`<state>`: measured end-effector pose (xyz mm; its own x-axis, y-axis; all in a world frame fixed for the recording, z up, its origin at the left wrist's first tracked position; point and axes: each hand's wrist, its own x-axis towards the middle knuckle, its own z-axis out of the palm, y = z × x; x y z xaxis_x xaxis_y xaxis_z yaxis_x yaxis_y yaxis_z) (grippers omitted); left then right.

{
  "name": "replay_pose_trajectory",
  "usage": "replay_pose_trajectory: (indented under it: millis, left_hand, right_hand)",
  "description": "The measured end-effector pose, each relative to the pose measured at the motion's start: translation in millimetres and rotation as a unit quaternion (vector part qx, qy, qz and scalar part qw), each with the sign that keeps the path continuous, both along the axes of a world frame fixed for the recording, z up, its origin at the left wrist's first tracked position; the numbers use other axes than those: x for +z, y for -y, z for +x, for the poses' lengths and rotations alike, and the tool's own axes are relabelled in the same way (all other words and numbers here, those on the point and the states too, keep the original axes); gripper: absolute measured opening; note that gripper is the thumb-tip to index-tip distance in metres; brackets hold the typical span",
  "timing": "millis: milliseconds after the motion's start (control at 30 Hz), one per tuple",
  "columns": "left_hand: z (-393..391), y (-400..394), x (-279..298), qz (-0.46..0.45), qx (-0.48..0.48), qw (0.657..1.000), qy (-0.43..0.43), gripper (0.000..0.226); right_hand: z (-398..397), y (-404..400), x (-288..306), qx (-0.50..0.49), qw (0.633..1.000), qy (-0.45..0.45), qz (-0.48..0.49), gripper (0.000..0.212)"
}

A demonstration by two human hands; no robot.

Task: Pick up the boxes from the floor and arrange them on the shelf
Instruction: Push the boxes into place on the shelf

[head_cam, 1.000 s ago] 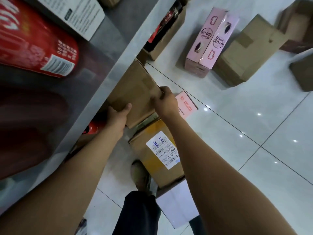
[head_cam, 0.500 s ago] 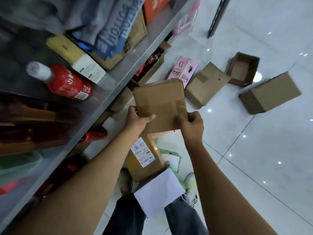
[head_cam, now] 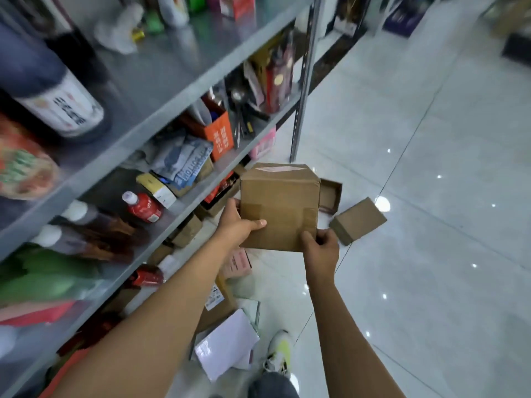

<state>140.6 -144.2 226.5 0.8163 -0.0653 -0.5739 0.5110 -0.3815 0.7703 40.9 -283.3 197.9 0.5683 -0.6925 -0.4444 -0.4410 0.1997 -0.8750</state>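
Observation:
I hold a taped brown cardboard box (head_cam: 280, 202) in mid air with both hands, beside the front edge of the grey metal shelf (head_cam: 184, 90). My left hand (head_cam: 240, 224) grips its lower left side, thumb across the front. My right hand (head_cam: 320, 248) grips its bottom right corner. A closed cardboard box (head_cam: 357, 221) and an open one (head_cam: 332, 195) lie on the white floor just behind it. More boxes lie near my feet, a labelled brown one (head_cam: 219, 300) and a pink one (head_cam: 238, 262).
The shelf tiers at left are crowded with bottles, a red bottle (head_cam: 143, 206), an orange carton (head_cam: 221, 135) and cloth packs. A shelf upright (head_cam: 304, 79) stands ahead. A white packet (head_cam: 227, 349) and my shoe (head_cam: 280, 353) are on the glossy tile floor (head_cam: 431, 225) at right.
The box has come up from low by the bottom shelf to mid-shelf height, both hands still on it. The view has tilted up, showing higher tiers and more of the floor.

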Motion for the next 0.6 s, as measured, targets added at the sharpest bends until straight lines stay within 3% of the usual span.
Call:
replay_pose_trajectory:
  millis: [267,600]
  left_hand:
    - [-43,28,147,-0.090,-0.015,0.990,0.106,0.058]
    - [-95,67,281,-0.143,-0.022,0.964,0.225,0.061]
  right_hand:
    - [-52,29,152,-0.001,0.990,0.121,-0.071,0.014]
    - [-98,66,282,-0.015,0.967,0.210,-0.142,0.013]
